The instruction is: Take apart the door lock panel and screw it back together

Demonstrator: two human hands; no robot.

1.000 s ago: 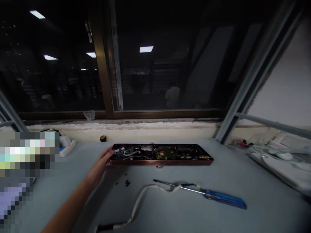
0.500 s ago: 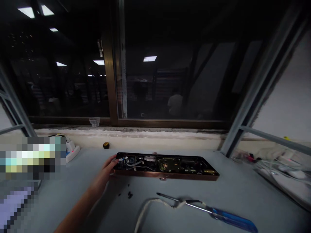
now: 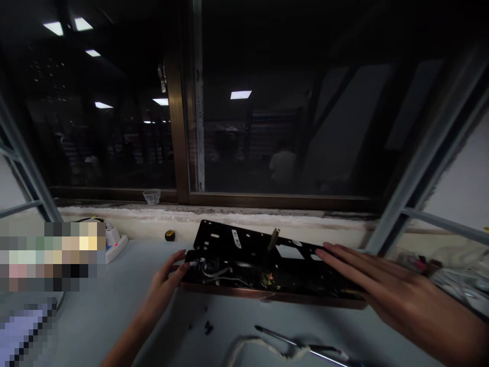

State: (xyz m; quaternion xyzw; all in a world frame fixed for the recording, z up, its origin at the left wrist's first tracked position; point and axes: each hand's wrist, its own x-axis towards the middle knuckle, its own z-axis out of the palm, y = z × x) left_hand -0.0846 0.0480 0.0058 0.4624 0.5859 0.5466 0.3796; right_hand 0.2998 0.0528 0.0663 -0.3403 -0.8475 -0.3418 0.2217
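Note:
A long copper-edged panel (image 3: 275, 296) with exposed wiring and circuit parts lies open side up on the grey table (image 3: 114, 306). My left hand (image 3: 164, 288) grips its left end with curled fingers. A black cover plate (image 3: 237, 242) with cut-outs and a short metal post leans tilted over the panel's far side. My right hand (image 3: 382, 288) reaches in from the right. Its fingers lie stretched along the plate's right end and hold it; the thumb is hidden.
A screwdriver (image 3: 301, 345) and a white cord (image 3: 248, 342) lie near the front edge, with small dark screws (image 3: 208, 326) beside them. A small round knob (image 3: 170, 235), a white power strip (image 3: 116, 242) and a plastic cup (image 3: 152, 196) sit by the window sill. Cables clutter the right (image 3: 451, 275).
My right hand has come in from the right with the black plate and set it tilted over the panel. The view moved down-left; my left hand stays at the panel's left end.

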